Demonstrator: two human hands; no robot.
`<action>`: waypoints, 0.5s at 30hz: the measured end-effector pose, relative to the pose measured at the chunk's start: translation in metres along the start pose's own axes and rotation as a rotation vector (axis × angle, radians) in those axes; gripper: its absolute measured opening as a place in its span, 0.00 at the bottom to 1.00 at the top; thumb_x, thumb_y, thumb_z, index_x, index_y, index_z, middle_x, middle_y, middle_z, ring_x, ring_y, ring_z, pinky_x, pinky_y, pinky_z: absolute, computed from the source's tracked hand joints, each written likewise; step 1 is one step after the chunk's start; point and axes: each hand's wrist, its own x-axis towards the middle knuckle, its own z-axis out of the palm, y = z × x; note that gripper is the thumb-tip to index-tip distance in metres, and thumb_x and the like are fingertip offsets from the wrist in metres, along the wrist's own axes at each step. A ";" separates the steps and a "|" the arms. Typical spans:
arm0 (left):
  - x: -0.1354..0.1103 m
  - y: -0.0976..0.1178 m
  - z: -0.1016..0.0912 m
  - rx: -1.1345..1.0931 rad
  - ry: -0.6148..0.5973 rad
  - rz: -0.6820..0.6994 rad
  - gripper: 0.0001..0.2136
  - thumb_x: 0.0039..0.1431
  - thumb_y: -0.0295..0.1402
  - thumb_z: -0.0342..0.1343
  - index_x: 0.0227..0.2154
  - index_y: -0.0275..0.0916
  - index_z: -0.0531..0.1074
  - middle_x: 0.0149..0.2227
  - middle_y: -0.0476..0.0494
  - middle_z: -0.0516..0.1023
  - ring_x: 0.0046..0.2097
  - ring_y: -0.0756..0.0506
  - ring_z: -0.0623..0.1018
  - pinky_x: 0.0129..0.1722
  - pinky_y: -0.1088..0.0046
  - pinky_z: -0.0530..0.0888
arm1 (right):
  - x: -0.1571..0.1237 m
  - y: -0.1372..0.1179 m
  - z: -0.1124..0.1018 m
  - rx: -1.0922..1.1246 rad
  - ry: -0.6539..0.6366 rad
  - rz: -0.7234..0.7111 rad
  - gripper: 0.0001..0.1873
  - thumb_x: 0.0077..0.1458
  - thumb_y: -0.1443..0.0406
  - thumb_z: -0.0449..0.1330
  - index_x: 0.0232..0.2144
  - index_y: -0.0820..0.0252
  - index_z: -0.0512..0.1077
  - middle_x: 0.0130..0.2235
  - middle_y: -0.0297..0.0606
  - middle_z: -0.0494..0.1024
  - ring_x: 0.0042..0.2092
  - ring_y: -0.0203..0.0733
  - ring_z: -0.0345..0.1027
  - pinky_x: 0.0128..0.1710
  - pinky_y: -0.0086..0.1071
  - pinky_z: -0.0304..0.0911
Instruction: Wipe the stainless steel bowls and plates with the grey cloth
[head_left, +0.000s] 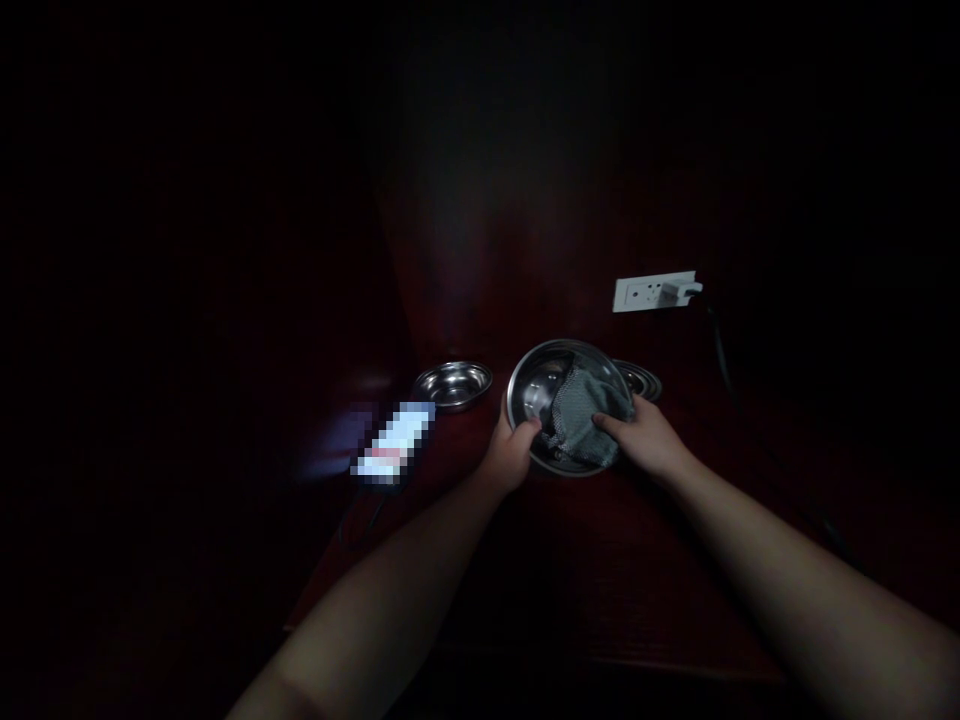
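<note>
A steel bowl (536, 385) is tilted toward me above a dark red wooden table (615, 560). My left hand (510, 455) grips its near left rim, thumb hooked inside. My right hand (651, 440) presses a grey checked cloth (581, 420) into the bowl's right side, fingers closed on the cloth.
A second steel bowl (452, 384) sits on the table to the left, and another steel dish (641, 379) peeks out behind the held bowl. A lit phone (394, 445) with a cable lies at the left. A white wall socket (651, 292) with a plugged-in charger is behind. The room is very dark.
</note>
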 end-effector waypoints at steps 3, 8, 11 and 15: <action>-0.001 0.002 0.001 0.002 0.000 -0.002 0.22 0.48 0.29 0.51 0.49 0.38 0.63 0.48 0.42 0.71 0.49 0.43 0.69 0.51 0.65 0.63 | 0.001 0.003 0.000 0.007 -0.007 0.000 0.14 0.42 0.65 0.59 0.35 0.61 0.68 0.37 0.42 0.77 0.38 0.45 0.72 0.41 0.39 0.66; -0.002 0.005 0.002 -0.006 0.008 -0.021 0.22 0.47 0.29 0.52 0.49 0.38 0.63 0.48 0.42 0.71 0.49 0.43 0.70 0.51 0.65 0.63 | 0.001 0.004 0.000 -0.004 0.007 -0.010 0.14 0.41 0.65 0.60 0.35 0.61 0.68 0.36 0.41 0.77 0.37 0.45 0.72 0.40 0.40 0.66; -0.001 0.005 0.002 -0.016 0.004 -0.011 0.22 0.48 0.29 0.51 0.49 0.38 0.63 0.48 0.42 0.71 0.49 0.44 0.70 0.51 0.66 0.64 | 0.000 0.002 -0.001 -0.002 0.011 -0.025 0.14 0.41 0.66 0.60 0.34 0.61 0.68 0.36 0.41 0.77 0.37 0.45 0.72 0.40 0.40 0.66; -0.001 0.004 0.002 -0.019 0.003 -0.013 0.21 0.48 0.28 0.51 0.48 0.37 0.63 0.48 0.43 0.71 0.49 0.44 0.70 0.51 0.67 0.63 | 0.001 0.003 -0.001 0.006 0.001 -0.022 0.13 0.41 0.66 0.60 0.34 0.60 0.68 0.36 0.40 0.77 0.37 0.45 0.72 0.41 0.40 0.66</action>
